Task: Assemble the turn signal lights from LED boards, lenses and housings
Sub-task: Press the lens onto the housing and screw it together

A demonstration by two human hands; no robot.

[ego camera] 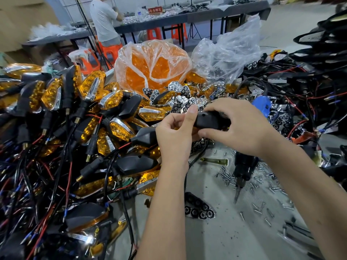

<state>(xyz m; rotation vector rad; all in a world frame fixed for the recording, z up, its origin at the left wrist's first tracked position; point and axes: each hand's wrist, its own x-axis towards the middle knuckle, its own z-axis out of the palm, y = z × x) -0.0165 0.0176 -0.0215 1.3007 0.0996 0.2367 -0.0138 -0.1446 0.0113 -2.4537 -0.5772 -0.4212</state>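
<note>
Both hands clamped on black housing (208,120) mid-bench: left hand (175,132) pinching its left end, right hand (242,126) gripping over top. Bare grey bench (216,237) nearest; screws (262,184) right, finished lights pile (75,113) left, amber lens bag (152,64) behind.

long grey tables (169,21), orange stools (155,32), pale floor (300,21)

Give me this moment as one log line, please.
both hands: left hand, right hand grip black plastic housing | loose silver screws on grey table
</note>
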